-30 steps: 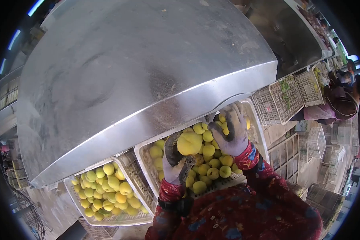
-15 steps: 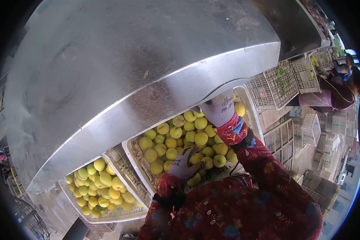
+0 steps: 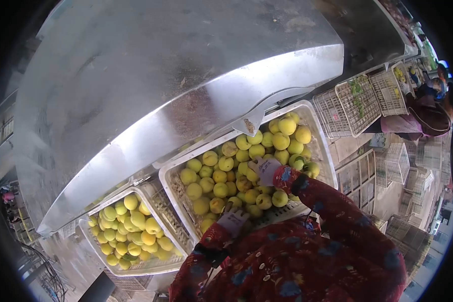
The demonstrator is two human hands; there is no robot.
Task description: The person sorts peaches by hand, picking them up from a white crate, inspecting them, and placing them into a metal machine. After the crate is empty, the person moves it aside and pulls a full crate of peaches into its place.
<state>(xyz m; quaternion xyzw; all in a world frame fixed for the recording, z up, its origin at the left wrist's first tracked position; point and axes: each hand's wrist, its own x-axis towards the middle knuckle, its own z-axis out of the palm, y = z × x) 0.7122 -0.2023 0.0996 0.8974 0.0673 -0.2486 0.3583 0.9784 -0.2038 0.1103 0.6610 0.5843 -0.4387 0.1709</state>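
Note:
A white crate [image 3: 172, 187] of yellow-green round fruit [image 3: 220, 190] stands in front of me. My right hand [image 3: 268, 170], in a pale glove, rests on the fruit near the crate's middle, its fingers apart and their tips partly hidden among the fruit. My left hand [image 3: 233, 220], also gloved, lies over fruit at the near side, fingers apart. Neither hand visibly holds a fruit. Some fruit near my hands has brown marks.
A second white crate [image 3: 182, 266] full of yellow fruit [image 3: 136, 229] is at the left. A large metal surface [image 3: 136, 75] overhangs the crates' far side. Further right are stacked crates [image 3: 360, 108] and another person [image 3: 428, 113].
My right hand has come back from the crate's far side, by the metal edge, to the middle of the fruit. My left hand has moved slightly down and its fingers are lower on the fruit.

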